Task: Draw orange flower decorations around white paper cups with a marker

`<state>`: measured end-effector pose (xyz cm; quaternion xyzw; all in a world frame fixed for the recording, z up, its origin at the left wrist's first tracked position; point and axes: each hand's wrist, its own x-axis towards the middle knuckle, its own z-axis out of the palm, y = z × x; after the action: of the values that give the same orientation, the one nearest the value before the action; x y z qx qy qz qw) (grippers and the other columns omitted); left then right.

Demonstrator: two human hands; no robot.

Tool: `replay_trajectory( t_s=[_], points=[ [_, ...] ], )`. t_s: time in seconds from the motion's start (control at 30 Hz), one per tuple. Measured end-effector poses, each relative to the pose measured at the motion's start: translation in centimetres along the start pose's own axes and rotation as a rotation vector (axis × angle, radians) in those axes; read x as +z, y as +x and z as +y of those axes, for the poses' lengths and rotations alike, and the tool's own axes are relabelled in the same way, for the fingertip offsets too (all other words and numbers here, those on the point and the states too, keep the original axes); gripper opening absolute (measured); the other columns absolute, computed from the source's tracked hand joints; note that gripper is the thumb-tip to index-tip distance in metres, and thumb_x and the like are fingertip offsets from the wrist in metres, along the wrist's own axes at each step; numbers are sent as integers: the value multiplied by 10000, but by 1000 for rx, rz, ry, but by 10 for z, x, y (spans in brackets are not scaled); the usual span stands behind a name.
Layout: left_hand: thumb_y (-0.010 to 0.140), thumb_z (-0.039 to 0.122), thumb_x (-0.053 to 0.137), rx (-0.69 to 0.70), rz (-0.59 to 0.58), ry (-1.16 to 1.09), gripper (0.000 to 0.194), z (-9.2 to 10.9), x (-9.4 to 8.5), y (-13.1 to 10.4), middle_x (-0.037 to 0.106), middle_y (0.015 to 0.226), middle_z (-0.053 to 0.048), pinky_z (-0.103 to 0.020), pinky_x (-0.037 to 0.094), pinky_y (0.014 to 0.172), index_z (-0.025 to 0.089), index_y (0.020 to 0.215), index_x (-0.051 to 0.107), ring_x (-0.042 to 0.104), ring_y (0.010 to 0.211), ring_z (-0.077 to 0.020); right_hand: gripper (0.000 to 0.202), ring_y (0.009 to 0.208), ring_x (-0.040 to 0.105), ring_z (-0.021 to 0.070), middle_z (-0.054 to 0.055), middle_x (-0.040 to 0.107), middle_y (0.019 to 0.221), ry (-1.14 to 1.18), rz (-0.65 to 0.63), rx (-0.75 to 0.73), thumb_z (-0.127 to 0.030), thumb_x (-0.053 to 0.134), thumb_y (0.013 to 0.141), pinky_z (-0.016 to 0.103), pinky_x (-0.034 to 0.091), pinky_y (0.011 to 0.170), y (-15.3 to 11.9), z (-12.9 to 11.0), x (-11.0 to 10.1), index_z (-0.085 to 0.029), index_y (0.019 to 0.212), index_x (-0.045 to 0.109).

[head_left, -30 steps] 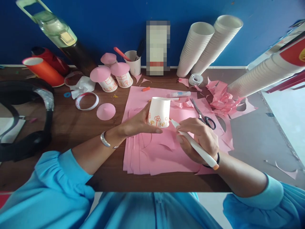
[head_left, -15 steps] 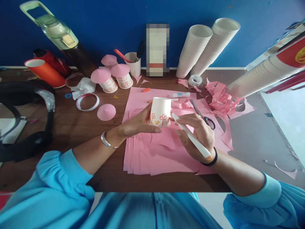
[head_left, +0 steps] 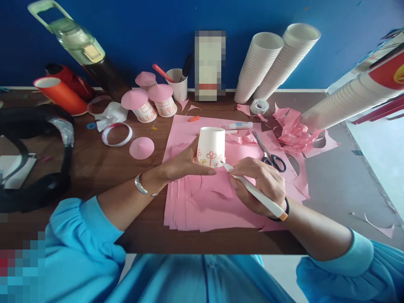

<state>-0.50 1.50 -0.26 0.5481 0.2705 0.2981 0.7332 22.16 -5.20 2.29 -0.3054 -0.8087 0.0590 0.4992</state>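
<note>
My left hand (head_left: 181, 165) is closed around a white paper cup (head_left: 211, 141), wider end down, in front of me over the pink paper (head_left: 221, 214). My thumb runs along its lower edge; most of the fingers are out of sight behind it, so I can't tell how they grip. Orange and yellow flowers are drawn low on the side facing me; the far side is hidden.

My right hand (head_left: 261, 181) is clamped on a white marker (head_left: 257, 195) with an orange end, its tip at the cup's lower right. I can't tell whether it touches. Some of my right fingertips are tucked under the barrel.

Behind the cup lies a pen (head_left: 232, 132), its middle covered. Scissors (head_left: 267, 155) rest just past my right hand, near a glue stick (head_left: 240, 125).

Of the three pink-roofed cups (head_left: 144, 111), the rear one is mostly blocked by the front two. A tall object (head_left: 208, 63) by the wall is blurred into blocks, as is part of my left sleeve (head_left: 85, 240). The black headset (head_left: 61, 160) is cut off by the left edge, and the tilted cup stack (head_left: 341, 101) runs into its red wrapper (head_left: 386, 69), cropped on the right.
</note>
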Motion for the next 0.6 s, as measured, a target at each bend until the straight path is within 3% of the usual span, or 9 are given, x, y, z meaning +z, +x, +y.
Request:
replay_trajectory(
  t_s=[0.27,0.43,0.6],
  points=[
    [696,326,988,-8,-7,13,834,0,0,0,670,1313,-127,-425,591,947,263,1428,593,670,1207,-315,221,661,733,171,12,735,794,-3,-75,-22,-73,652,913,282,631,600,2,-1,-1,-221,1078,650],
    [694,300,989,4,-12,6,903,1,0,0,682,1227,-104,-385,597,892,284,1485,552,690,1111,-276,227,658,728,173,19,732,791,1,-81,-26,-59,655,906,283,625,598,2,-1,-1,-211,1074,648],
    [700,307,986,6,-14,11,912,2,1,-1,682,1275,-113,-398,591,900,291,1499,546,689,1114,-278,257,660,726,177,12,740,804,4,-87,-19,-63,650,899,290,624,604,1,-1,0,-224,1100,656]
  ],
)
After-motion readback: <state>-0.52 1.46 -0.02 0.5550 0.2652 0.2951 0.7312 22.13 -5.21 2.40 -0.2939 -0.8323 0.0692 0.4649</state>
